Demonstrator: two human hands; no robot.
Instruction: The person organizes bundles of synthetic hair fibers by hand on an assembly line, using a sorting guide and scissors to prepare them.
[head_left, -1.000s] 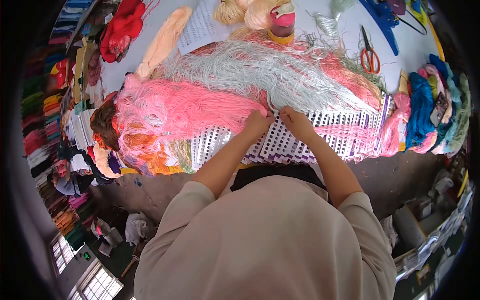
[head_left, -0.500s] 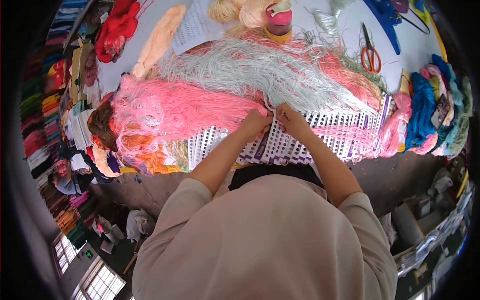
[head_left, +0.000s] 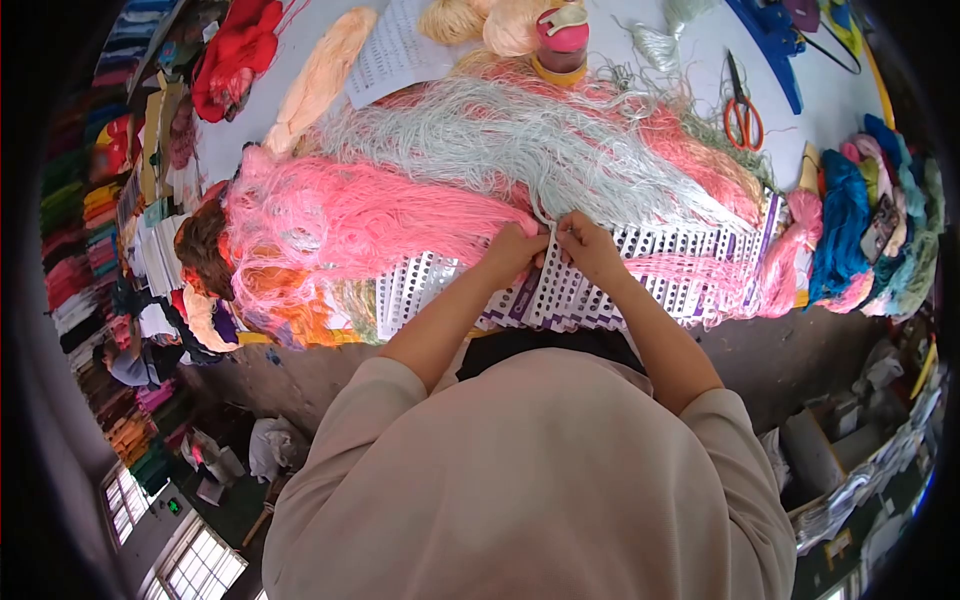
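My left hand [head_left: 512, 254] is closed, its fingertips pinched at the end of the pink thread bundle [head_left: 400, 205]; what sits inside them is hidden. Close beside it, my right hand [head_left: 590, 246] has thumb and finger pinched at the pale grey-blue thread [head_left: 542, 205], at the top end of a white punched card [head_left: 556, 285]. The fingertips of both hands nearly meet over that card. More punched cards [head_left: 680, 245] lie in an overlapping row to either side. Loose pale thread [head_left: 500, 130] spreads in a wide mass beyond my hands.
Orange-handled scissors [head_left: 742, 120] lie at the back right. A pink-topped container [head_left: 562, 40] stands behind the threads, near a written sheet [head_left: 395, 55]. Peach skeins [head_left: 320, 80], red yarn [head_left: 235, 60] and blue yarn [head_left: 842, 220] surround the work. Folded coloured stacks [head_left: 100, 220] line the left.
Both hands stay at the same spot with only slight finger movement. My right hand has shifted a little right and down. The threads and cards lie much as before.
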